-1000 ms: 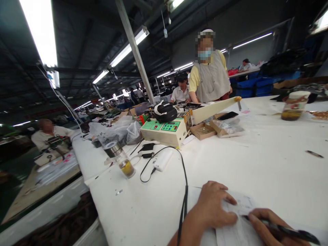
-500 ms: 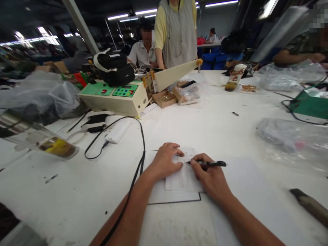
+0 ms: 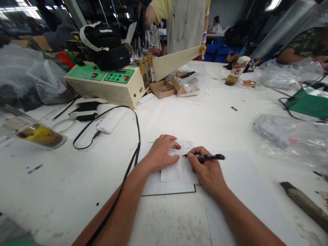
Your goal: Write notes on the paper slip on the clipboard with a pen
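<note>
My right hand (image 3: 207, 167) is closed around a black pen (image 3: 211, 156), whose tip points left at a small sheet of paper (image 3: 176, 173). Faint writing or print shows on that sheet, too small to read. My left hand (image 3: 164, 153) lies on the sheet's left part, fingers spread and curved, thumb toward the pen tip. Under the small sheet is a larger white sheet (image 3: 153, 186) with a dark line along its near edge. Beneath my right forearm a plain white sheet (image 3: 241, 191) spreads to the right. A black cable (image 3: 132, 159) runs over my left forearm.
A cream machine with green panels (image 3: 107, 85) stands at the back left, a black headset (image 3: 105, 48) on top. A white power bank (image 3: 111, 121) and a tilted glass bottle (image 3: 42, 135) lie left. Plastic bags (image 3: 289, 143) and a dark-tipped tool (image 3: 302, 201) are right. Someone stands across the table.
The view has shifted, so the table things sit a little higher and further left. Both hands keep their place on the paper. The person across has raised an arm toward the left.
</note>
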The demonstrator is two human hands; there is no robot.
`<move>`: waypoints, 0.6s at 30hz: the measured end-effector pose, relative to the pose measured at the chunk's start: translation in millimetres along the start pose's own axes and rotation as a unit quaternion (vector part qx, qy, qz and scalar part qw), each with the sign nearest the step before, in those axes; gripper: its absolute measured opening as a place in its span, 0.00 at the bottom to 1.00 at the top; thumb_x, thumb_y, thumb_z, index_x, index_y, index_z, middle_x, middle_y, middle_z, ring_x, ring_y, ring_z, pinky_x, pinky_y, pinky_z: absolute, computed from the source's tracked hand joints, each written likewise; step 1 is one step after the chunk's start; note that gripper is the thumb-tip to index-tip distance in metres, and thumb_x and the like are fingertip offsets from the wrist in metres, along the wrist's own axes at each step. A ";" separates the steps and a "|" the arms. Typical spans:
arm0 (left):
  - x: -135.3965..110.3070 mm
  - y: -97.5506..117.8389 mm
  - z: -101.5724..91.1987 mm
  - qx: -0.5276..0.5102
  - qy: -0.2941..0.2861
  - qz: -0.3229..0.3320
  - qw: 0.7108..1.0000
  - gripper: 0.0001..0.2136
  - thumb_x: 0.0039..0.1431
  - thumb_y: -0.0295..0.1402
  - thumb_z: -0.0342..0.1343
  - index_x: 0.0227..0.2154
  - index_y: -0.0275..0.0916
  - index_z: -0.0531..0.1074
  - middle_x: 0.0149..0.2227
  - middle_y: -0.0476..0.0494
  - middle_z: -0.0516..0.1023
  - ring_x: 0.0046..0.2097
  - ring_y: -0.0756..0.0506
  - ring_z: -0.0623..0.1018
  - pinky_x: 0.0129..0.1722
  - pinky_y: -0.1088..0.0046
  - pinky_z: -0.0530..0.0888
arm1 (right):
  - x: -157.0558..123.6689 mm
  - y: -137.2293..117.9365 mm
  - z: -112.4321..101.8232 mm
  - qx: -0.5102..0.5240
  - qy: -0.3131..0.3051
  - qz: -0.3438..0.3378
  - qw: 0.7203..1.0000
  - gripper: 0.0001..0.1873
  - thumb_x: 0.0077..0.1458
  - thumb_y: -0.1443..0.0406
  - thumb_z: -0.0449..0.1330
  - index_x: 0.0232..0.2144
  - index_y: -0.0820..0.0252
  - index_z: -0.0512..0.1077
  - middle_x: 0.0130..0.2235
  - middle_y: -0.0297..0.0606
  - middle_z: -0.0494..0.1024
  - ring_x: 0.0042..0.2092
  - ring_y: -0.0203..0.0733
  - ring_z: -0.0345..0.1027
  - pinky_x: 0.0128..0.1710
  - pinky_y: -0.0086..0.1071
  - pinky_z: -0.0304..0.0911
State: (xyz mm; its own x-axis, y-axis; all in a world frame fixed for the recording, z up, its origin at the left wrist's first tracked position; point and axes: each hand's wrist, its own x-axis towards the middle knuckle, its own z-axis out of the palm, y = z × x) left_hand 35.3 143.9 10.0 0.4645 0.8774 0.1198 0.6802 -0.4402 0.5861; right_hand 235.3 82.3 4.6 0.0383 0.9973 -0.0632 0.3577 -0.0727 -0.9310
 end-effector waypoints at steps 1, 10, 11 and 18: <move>0.0 -0.1 0.1 0.001 0.001 0.001 1.000 0.14 0.51 0.27 0.67 0.42 0.44 0.80 0.58 0.42 0.75 0.63 0.36 0.70 0.65 0.54 0.67 | -0.1 0.2 0.0 0.001 0.000 0.000 1.000 0.13 0.64 0.53 0.60 0.34 0.55 0.73 0.22 0.28 0.68 0.25 0.37 0.60 0.25 0.30 0.55; 0.0 -0.4 0.5 0.005 0.003 0.002 1.000 0.13 0.52 0.28 0.66 0.42 0.44 0.80 0.58 0.43 0.75 0.63 0.36 0.69 0.65 0.54 0.67 | -2.1 -0.1 0.0 -0.006 -0.003 0.001 1.000 0.14 0.65 0.53 0.60 0.34 0.55 0.72 0.22 0.28 0.68 0.25 0.37 0.59 0.25 0.30 0.54; 0.0 -0.2 0.4 0.005 0.004 0.003 1.000 0.13 0.52 0.28 0.66 0.42 0.44 0.80 0.58 0.43 0.75 0.63 0.36 0.70 0.65 0.54 0.67 | -2.0 -0.4 0.1 -0.007 -0.002 0.001 1.000 0.14 0.65 0.53 0.60 0.34 0.55 0.72 0.22 0.28 0.68 0.25 0.37 0.59 0.25 0.30 0.54; 0.1 1.3 -0.1 0.004 0.003 0.001 1.000 0.13 0.52 0.27 0.66 0.41 0.44 0.81 0.58 0.43 0.76 0.62 0.36 0.70 0.65 0.55 0.67 | -1.0 -2.1 -0.7 -0.005 -0.005 0.003 1.000 0.13 0.64 0.53 0.60 0.33 0.55 0.72 0.22 0.28 0.68 0.25 0.37 0.59 0.25 0.30 0.54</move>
State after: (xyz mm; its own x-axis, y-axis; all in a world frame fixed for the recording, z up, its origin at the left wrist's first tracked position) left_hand 36.2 143.5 10.9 0.4634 0.8772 0.1254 0.6837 -0.4439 0.5792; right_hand 235.1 81.4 6.9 0.0319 0.9968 -0.0726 0.3667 -0.0793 -0.9269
